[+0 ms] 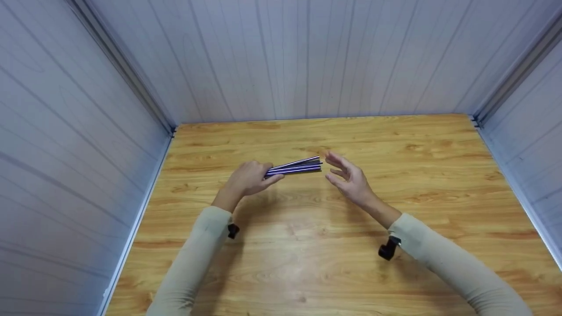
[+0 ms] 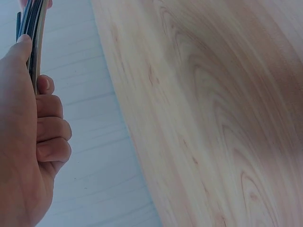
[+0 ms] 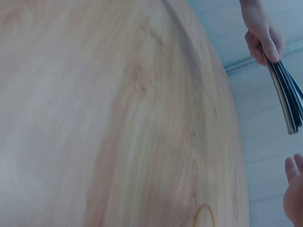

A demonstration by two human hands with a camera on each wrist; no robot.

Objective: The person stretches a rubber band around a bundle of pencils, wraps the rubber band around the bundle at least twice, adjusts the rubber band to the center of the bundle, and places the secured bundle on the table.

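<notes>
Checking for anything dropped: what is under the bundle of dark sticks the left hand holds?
Under the bundle of dark sticks only bare wooden table shows. The left hand covers the bundle's near end, hiding that part.

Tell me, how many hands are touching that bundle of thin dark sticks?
1. The left hand grips the bundle of thin dark sticks at one end above the wooden table; the right hand hovers open beside its tips, apart.

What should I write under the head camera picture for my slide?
Left hand holds a bundle of dark sticks above the wooden table; open right hand waits beside.
</notes>
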